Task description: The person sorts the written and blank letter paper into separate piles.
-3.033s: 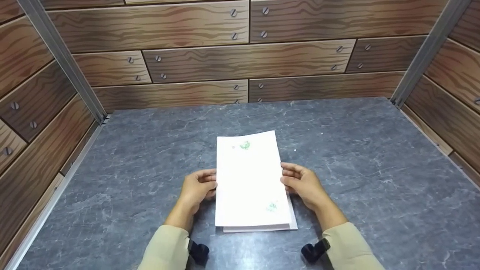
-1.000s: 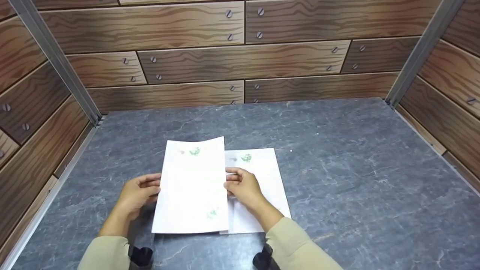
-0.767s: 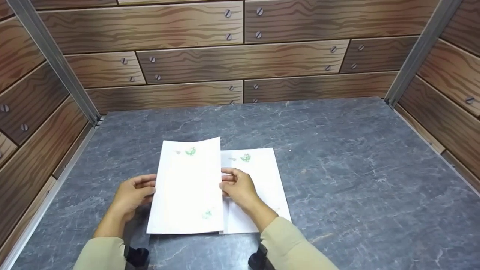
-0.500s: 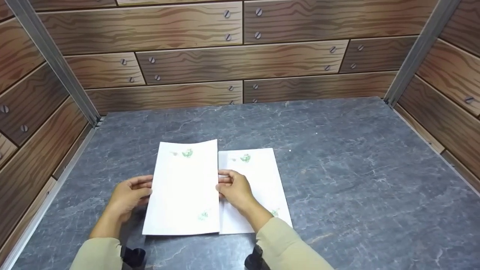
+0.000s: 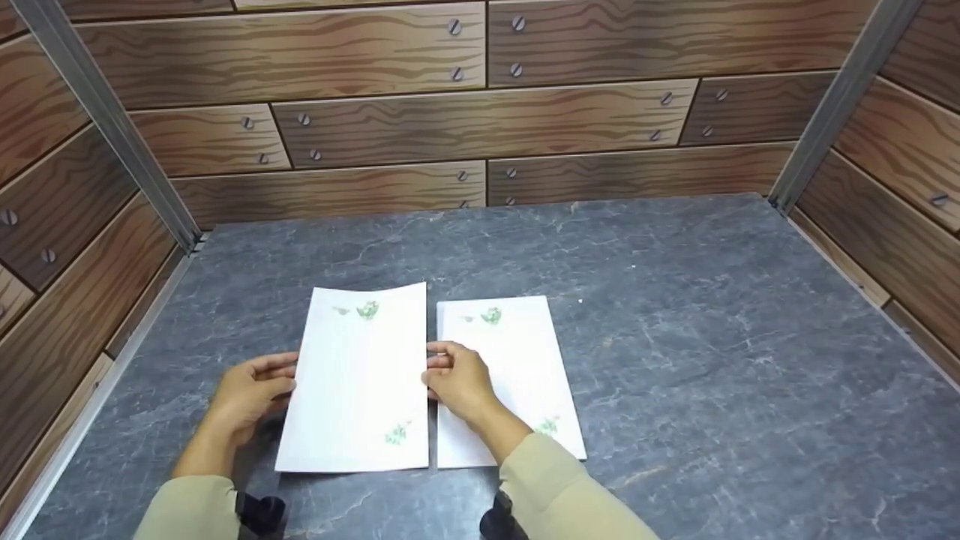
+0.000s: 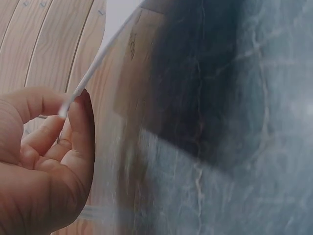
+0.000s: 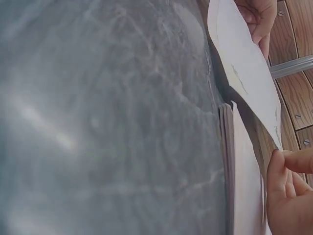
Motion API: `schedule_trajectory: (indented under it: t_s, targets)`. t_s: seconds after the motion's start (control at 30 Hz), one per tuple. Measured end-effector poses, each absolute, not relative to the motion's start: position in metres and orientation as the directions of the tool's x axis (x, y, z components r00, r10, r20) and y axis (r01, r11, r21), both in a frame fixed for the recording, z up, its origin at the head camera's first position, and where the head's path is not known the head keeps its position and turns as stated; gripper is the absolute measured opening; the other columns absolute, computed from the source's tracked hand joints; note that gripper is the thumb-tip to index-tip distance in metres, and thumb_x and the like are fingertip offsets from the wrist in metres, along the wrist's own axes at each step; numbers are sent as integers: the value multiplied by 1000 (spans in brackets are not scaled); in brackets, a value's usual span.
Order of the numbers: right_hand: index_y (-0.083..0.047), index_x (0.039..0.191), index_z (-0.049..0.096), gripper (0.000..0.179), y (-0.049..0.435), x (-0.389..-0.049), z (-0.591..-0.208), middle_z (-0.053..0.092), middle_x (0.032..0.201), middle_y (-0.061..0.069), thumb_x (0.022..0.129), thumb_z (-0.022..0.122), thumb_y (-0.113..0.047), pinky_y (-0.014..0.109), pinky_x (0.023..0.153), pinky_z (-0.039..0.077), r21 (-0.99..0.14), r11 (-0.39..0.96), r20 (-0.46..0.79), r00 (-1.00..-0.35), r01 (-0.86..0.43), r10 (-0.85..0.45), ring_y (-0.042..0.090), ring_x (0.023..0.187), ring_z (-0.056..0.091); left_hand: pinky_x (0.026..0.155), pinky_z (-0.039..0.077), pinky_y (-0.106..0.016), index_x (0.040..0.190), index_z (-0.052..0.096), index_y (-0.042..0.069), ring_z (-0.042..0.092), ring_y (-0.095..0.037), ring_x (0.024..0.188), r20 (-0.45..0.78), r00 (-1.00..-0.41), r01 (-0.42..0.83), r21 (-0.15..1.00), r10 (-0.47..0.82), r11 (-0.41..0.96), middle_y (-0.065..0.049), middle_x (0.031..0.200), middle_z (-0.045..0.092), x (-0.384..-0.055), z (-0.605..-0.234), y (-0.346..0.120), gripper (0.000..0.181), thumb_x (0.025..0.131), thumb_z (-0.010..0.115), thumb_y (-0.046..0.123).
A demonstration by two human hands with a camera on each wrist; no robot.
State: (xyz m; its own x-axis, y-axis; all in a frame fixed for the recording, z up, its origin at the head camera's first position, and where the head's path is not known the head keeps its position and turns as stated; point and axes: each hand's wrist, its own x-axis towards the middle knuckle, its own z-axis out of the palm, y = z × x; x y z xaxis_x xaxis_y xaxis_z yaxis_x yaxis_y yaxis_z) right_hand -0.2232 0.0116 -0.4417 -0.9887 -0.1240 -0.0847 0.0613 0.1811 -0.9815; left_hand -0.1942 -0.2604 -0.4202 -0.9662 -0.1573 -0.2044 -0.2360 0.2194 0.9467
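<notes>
My left hand (image 5: pixel 247 394) pinches the left edge of a white paper sheet (image 5: pixel 356 375) with small green prints near its top and bottom corners. Its right edge is pinched between the thumb and fingers of my right hand (image 5: pixel 465 382). The sheet bows slightly and is raised off the table in the right wrist view. A similar white paper pile (image 5: pixel 502 352) lies just to the right, partly under my right forearm; several layers show along its edge in the right wrist view. In the left wrist view the thumb and fingers (image 6: pixel 78 132) meet at the sheet's edge.
The dark grey marbled tabletop (image 5: pixel 712 337) reaches to walls with a printed wood-plank pattern (image 5: pixel 375 127). Metal corner posts (image 5: pixel 112 127) stand at the back left and back right. A black wrist camera (image 5: pixel 261 514) hangs under each sleeve cuff.
Both hands have carried the sheet leftward from on top of the pile, uncovering it. Over the last half second it has moved slightly further left and towards me, opening a narrow gap.
</notes>
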Motion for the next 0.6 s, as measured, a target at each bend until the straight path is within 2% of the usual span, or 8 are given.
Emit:
schedule_trajectory:
  t_s: [0.27, 0.6]
  targets:
    - [4, 123, 59, 40, 12, -223, -440, 62, 95, 7, 83, 63, 7, 25, 63, 57, -977, 201, -110, -982, 79, -151, 14, 79, 64, 71, 57, -30, 132, 48, -11, 64, -14, 83, -228, -962, -257, 942, -150, 218, -12, 106, 64, -193, -422, -263, 44, 89, 57, -7]
    - [3, 121, 61, 36, 14, -221, -438, 67, 97, 6, 86, 67, -1, 25, 58, 56, -967, 247, -107, -981, 65, -164, 14, 72, 65, 71, 57, -30, 130, 50, -10, 64, -14, 84, -241, -954, -283, 923, -179, 261, -13, 107, 65, -192, -426, -266, 42, 89, 58, -6]
